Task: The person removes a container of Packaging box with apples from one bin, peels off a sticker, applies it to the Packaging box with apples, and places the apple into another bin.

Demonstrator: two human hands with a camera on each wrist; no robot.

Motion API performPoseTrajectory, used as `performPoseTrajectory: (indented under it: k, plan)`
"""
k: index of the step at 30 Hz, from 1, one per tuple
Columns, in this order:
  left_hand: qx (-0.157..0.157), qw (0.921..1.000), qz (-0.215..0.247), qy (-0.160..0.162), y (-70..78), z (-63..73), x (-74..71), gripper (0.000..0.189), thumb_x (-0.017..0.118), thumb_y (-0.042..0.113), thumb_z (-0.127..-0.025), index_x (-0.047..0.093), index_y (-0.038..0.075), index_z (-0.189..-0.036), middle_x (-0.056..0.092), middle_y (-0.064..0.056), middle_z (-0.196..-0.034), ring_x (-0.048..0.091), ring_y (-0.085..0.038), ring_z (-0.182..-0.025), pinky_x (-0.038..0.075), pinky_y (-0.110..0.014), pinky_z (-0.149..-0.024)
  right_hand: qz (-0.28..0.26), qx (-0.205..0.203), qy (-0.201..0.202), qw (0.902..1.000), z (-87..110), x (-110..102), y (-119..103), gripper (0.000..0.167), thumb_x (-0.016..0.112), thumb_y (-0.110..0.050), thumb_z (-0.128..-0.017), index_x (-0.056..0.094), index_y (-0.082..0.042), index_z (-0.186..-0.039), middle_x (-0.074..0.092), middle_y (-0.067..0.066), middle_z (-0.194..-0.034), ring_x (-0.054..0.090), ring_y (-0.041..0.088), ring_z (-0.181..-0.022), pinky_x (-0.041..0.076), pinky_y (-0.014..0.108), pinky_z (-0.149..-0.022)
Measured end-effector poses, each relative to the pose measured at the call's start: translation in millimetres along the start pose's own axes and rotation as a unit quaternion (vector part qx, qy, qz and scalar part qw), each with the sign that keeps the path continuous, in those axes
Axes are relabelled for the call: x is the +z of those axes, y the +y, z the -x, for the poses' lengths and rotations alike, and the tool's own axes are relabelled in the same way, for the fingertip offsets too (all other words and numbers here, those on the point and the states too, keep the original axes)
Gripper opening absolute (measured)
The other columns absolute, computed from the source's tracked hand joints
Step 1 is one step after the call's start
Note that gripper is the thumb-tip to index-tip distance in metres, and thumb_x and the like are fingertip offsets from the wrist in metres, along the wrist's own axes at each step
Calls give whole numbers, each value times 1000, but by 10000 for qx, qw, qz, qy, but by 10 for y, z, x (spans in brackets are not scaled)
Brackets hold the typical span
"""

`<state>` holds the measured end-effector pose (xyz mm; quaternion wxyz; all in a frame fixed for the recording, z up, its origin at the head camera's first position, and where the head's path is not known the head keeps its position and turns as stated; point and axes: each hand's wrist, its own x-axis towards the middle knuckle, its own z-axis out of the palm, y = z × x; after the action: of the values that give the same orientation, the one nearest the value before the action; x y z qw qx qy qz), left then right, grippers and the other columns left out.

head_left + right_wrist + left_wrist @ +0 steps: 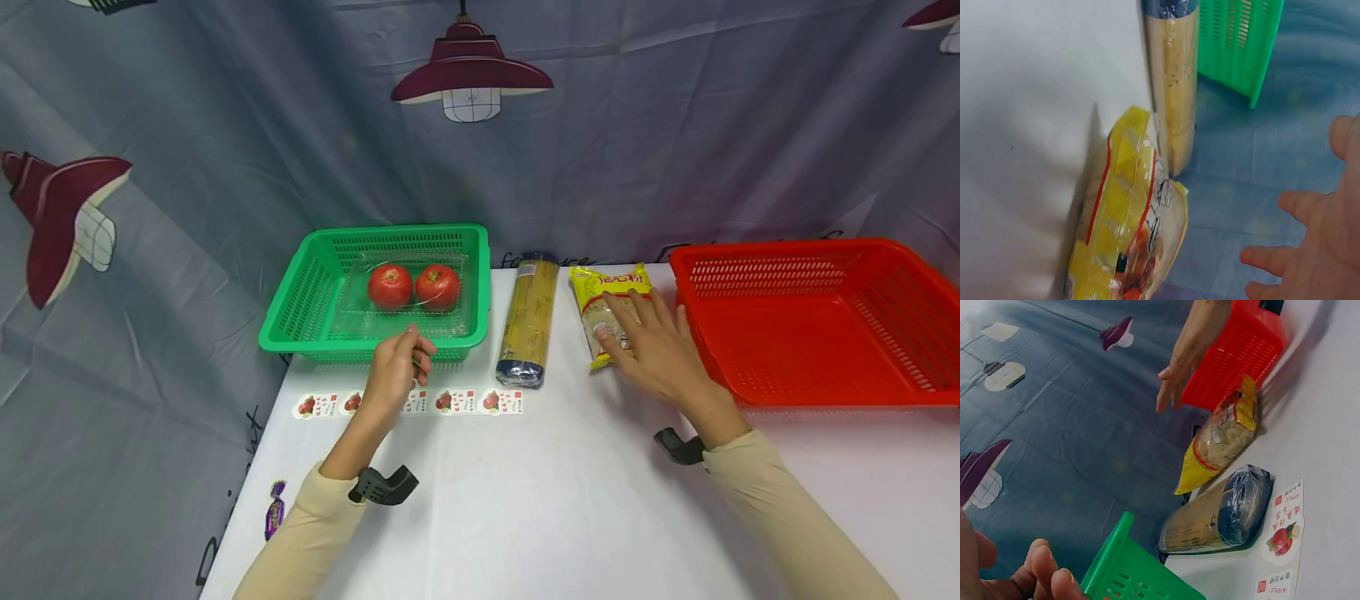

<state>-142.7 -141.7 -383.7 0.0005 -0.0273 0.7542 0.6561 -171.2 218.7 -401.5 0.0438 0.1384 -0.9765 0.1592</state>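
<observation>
My left hand (401, 362) is at the front rim of a green basket (291, 343), its fingers loosely bent with nothing held. Two red pomegranates (390, 287) sit in a clear plastic tray (348, 310) inside that basket. Over a yellow-and-clear food bag (592, 292) my right hand (660, 350) spreads its fingers. The right wrist view shows a gap between this hand (1325, 240) and the bag (1125, 206), which holds pale pieces. Left of the bag lies a long wrapped pack of yellow sticks (528, 321) with dark blue ends.
A red basket (817, 333) stands at the right. A strip of fruit stickers (453, 402) lies in front of the green basket, partly behind my left hand. Near the table's left edge is a purple-wrapped candy (275, 510). A grey curtain (600, 150) hangs behind.
</observation>
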Motion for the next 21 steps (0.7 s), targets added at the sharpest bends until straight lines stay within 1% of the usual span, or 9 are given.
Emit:
performPoseTrajectory:
  k: [4, 7, 9, 15, 21]
  plan:
    - [-349, 9993, 93, 25, -31, 22, -57, 50, 33, 32, -108, 60, -3, -86, 50, -6, -65, 47, -18, -50, 36, -26, -48, -67, 20, -100, 9999, -38, 19, -78, 70, 37, -57, -100, 29, -16, -156, 21, 27, -156, 6, 49, -143, -4, 68, -108]
    - [-557, 9984, -43, 33, -72, 30, -103, 50, 33, 35, -108, 62, 1, -86, 51, -5, -66, 48, -18, -51, 32, -27, -44, -130, -16, -140, 9998, -73, 44, -146, 71, 37, -58, -99, 28, -17, -156, 21, 26, -156, 6, 48, -144, -6, 65, -109]
    - [-670, 9977, -91, 41, -103, 30, -126, 51, 33, 37, -108, 62, 1, -86, 51, -5, -66, 48, -18, -51, 31, -27, -43, -143, -34, -164, 9998, -101, 65, -190, 72, 36, -60, -99, 27, -18, -157, 22, 25, -156, 5, 47, -145, -5, 65, -109]
    - [-833, 9964, -26, 132, -199, 39, -175, 52, 33, 38, -107, 62, -1, -87, 50, -4, -65, 47, -17, -50, 35, -26, -45, -203, -39, -253, 9995, -178, 100, -288, 73, 36, -63, -97, 22, -25, -158, 22, 22, -157, 5, 46, -145, -1, 68, -109]
    - [-1023, 9945, -151, 192, -303, 33, -242, 54, 31, 40, -107, 63, -1, -91, 52, -6, -68, 52, -21, -53, 44, -31, -53, -292, -55, -339, 9990, -242, 113, -366, 75, 34, -66, -96, 20, -26, -158, 18, 20, -159, 1, 43, -146, -4, 66, -109]
